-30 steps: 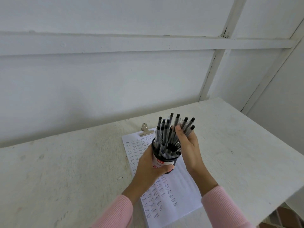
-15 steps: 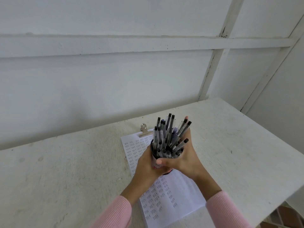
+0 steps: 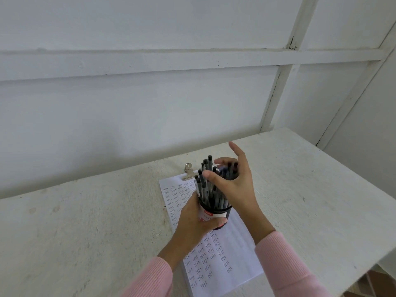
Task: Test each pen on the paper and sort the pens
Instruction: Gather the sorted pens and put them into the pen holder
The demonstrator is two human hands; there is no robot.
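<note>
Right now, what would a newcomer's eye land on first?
The black-rimmed pen cup, crammed with dark-capped pens, is gripped mid-frame by the left hand. The right hand curves over the pen tops, blurred, so a pinch can't be confirmed. Beneath both, on the white table, lies the clipped paper, covered in rows of small test marks.

Left grip wraps the pen cup, above the clipped paper on the desk. Right grip, blurred, curls round several pens, forefinger up.
</note>
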